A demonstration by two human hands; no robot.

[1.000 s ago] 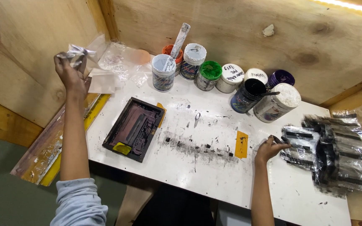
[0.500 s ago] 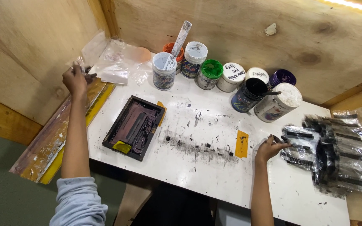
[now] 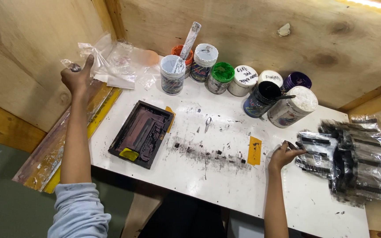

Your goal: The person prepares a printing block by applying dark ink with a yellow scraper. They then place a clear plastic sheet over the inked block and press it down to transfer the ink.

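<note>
Dropped lower since a moment ago, left hand (image 3: 78, 78), now just left of the clear plastic bags (image 3: 111, 66) heaped at the tabletop (image 3: 217, 176) far-left corner, beyond the black tray (image 3: 141, 133). Fingers curled around a small crumpled bit of plastic, thumb up, touching the bags' edge. Unmoved, right hand (image 3: 283, 155), right of the tray, fingers half curled, fingertips on the packed black strips (image 3: 347, 161).
</note>
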